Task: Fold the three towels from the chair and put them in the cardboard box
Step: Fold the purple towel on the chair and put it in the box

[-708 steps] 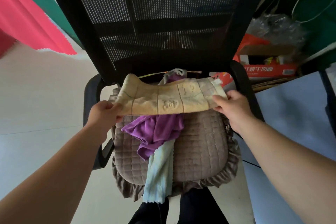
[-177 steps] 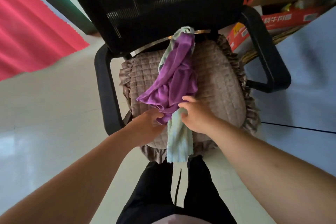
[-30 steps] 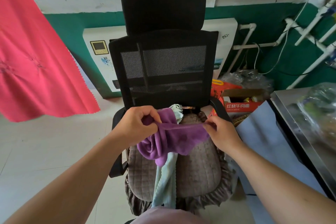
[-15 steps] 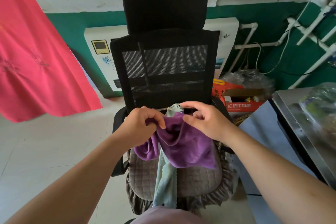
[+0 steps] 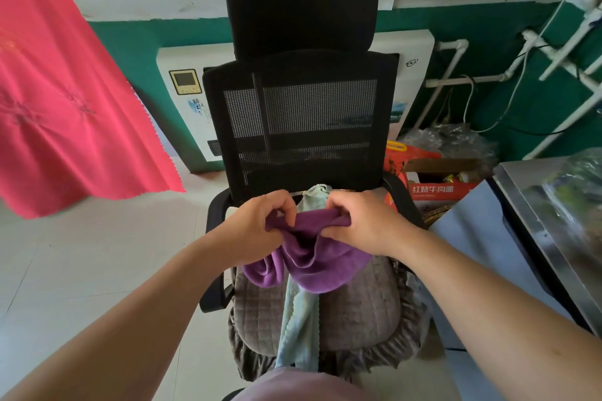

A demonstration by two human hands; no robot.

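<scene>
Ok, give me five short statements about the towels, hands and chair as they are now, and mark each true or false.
1. Both the left hand and right hand grip the purple terry towel. True.
2. The pale blue-green towel lies folded flat on the floor. False: it trails unfolded down the quilted grey-brown seat cushion.
3. The purple towel is neatly folded. False: it hangs bunched.
4. The black mesh office chair has a headrest. True.
5. A yellow towel lies on the seat. False: none shows.
</scene>
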